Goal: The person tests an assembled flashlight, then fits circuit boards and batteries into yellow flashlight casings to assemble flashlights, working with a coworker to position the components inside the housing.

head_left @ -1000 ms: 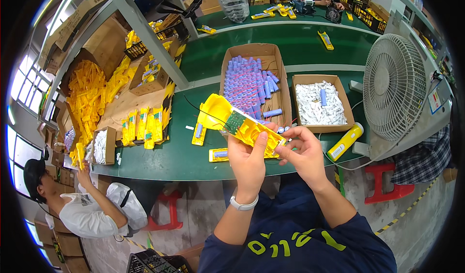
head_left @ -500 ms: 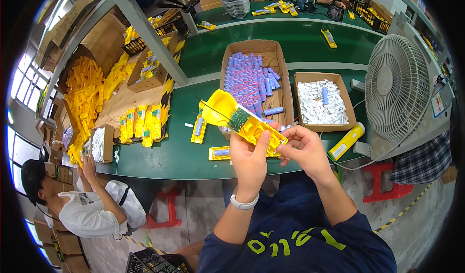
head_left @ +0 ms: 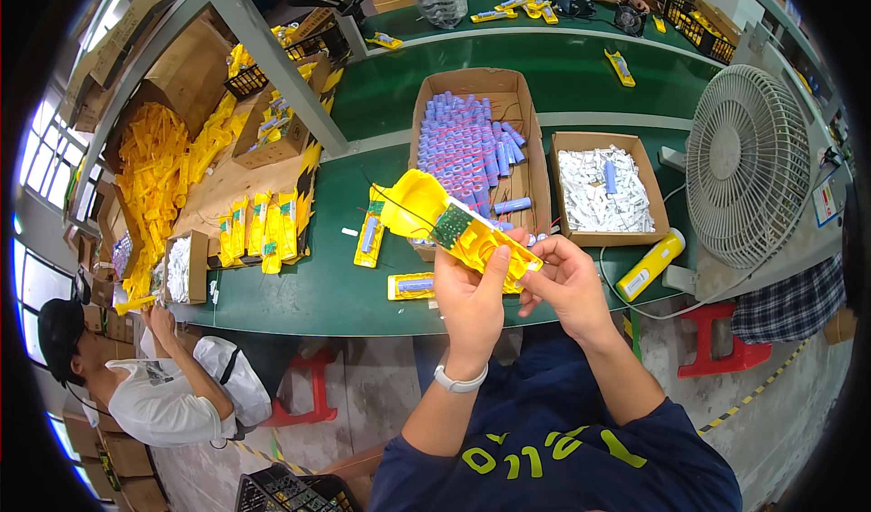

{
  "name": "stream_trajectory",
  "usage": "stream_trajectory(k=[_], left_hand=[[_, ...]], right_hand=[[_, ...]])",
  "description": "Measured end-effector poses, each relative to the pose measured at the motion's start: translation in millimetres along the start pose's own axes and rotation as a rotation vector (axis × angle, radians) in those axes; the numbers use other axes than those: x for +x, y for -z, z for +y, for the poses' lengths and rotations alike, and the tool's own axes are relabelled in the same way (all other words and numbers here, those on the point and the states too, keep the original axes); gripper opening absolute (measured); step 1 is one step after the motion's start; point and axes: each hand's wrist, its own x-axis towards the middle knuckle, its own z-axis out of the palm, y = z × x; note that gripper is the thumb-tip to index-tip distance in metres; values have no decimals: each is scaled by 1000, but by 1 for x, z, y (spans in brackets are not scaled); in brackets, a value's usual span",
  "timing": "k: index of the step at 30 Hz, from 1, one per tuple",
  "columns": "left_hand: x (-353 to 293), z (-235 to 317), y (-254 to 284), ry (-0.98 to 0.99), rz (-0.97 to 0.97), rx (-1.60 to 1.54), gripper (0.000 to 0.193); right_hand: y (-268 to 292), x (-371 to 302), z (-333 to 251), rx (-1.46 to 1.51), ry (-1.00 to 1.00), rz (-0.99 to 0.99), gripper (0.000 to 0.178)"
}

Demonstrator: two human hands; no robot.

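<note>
Yellow housing (head_left: 410, 201) above tabletop (head_left: 272, 310) near edge: probably light, stiff; grip sides. Left hand (head_left: 472, 305) closed round it; right hand (head_left: 573, 292) pinches end.

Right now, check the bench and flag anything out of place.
One blue cell lies alone on the white parts in the right box, which looks odd because the larger box beside it holds many cells. The held yellow case shows no obvious damage.

Battery box (head_left: 525, 178) sits on bench (head_left: 281, 305) behind casing (head_left: 476, 240), w/ parts box (head_left: 615, 239) R & fan (head_left: 746, 167) far R.
</note>
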Motion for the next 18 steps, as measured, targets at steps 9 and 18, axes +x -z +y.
stream_trajectory(k=[9, 18], left_hand=[[1, -5, 3, 3, 9, 16, 31], [-6, -17, 29, 47, 45, 1, 32]], right_hand=[[4, 2, 11, -38, -62, -6, 14], [-5, -1, 35, -162, -74, 7, 15]])
